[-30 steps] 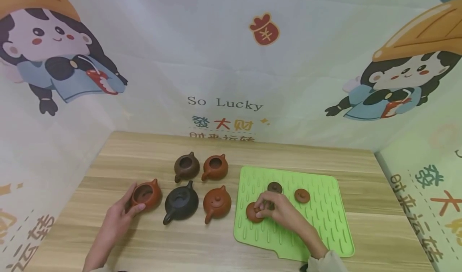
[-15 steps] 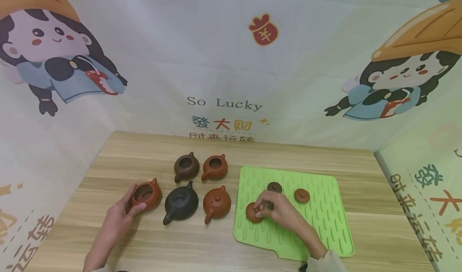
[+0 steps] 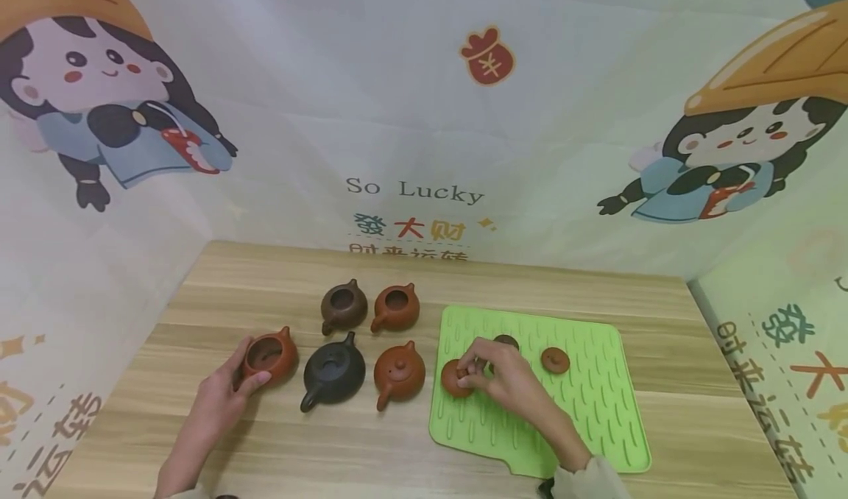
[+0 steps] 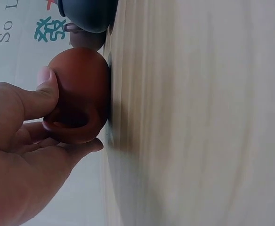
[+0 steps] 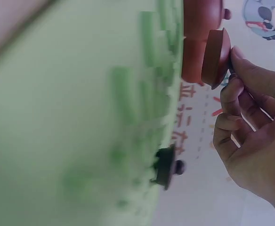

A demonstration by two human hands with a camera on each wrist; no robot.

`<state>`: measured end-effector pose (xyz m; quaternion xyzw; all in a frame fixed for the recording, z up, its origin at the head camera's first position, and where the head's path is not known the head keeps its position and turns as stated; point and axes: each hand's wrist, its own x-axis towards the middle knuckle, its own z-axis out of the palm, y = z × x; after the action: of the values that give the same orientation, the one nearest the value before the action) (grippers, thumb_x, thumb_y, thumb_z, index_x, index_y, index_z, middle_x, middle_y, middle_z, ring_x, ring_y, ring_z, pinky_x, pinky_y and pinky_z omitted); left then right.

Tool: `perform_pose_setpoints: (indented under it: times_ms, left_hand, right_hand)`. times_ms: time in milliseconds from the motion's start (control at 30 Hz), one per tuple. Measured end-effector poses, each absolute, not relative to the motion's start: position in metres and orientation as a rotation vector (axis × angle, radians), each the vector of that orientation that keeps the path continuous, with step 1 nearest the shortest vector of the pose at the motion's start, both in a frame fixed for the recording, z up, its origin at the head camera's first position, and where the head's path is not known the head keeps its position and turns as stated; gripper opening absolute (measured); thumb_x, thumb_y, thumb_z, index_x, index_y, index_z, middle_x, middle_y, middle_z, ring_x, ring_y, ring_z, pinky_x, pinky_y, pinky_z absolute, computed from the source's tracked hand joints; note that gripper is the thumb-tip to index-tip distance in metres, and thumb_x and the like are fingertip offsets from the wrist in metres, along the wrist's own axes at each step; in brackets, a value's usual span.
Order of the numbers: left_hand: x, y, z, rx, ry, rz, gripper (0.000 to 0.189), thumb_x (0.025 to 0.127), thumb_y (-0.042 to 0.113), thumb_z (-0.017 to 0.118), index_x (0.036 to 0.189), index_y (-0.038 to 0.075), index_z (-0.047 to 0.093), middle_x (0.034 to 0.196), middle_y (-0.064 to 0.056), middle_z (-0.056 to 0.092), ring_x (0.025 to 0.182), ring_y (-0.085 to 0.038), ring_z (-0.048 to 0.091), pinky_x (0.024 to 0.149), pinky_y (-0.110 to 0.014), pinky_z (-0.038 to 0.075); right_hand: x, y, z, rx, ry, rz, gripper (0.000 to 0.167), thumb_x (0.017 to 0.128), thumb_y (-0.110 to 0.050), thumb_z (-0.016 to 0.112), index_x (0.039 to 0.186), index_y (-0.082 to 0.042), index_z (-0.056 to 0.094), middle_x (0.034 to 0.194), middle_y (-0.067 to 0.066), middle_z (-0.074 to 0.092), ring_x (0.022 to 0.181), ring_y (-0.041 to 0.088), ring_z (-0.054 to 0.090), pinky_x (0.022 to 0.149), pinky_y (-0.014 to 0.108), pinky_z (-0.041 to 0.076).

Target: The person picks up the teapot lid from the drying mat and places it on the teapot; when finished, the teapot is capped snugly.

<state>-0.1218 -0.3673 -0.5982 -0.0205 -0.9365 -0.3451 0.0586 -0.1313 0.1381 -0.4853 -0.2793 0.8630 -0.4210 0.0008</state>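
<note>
I have the right hand pinching a reddish lid well right of the open teapot the left hand grips.

Teapots and lids: smooth, matt clay. Mat: ridged, rubbery. Tabletop: smooth, wood-grained. Backdrop: creased cloth.

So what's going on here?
A person's left hand grips an open red-brown teapot, while the right hand pinches a red-brown lid by its knob, lifted off the green mat. A dark lid and a smaller reddish lid lie on the mat. Behind a black teapot and a lidded red teapot, a brown teapot and an orange-red teapot stand open.
</note>
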Motion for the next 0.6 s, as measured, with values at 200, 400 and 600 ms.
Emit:
perform_pose_setpoints:
  times_ms: [200,400,600]
  left_hand:
    - [-0.121,-0.367,-0.597,-0.075,-2.823,-1.039,0.085,0.105,0.038,0.077,0.169,-0.001,0.036,0.149,-0.046,0.051,0.133,-0.069,0.054,0.102,-0.079,0.048]
    - [-0.120,-0.365,-0.596,-0.071,-2.824,-1.040,0.085,0.105,0.038,0.077,0.168,-0.003,0.036,0.150,-0.046,0.050,0.134,-0.068,0.053,0.104,-0.079,0.048]
    - [-0.120,-0.366,-0.596,-0.062,-2.833,-1.056,0.085,0.106,0.039,0.076,0.168,-0.003,0.036,0.151,-0.046,0.050,0.135,-0.068,0.052,0.104,-0.078,0.048]
  right_hand:
    - [-0.136,0.124,-0.471,-0.919,2.734,-1.285,0.015,0.088,-0.008,0.090,0.096,-0.010,0.078,0.089,-0.002,0.074,0.080,0.001,0.062,0.071,0.024,0.058]
    - [-0.139,0.111,-0.465,-0.985,2.746,-1.275,0.016,0.087,-0.008,0.091,0.095,-0.010,0.077,0.088,-0.002,0.074,0.078,0.001,0.062,0.069,0.025,0.058]
    - [-0.143,0.098,-0.455,-1.020,2.742,-1.257,0.017,0.087,-0.012,0.092,0.096,-0.010,0.078,0.086,-0.002,0.072,0.078,-0.001,0.060,0.070,0.029,0.059]
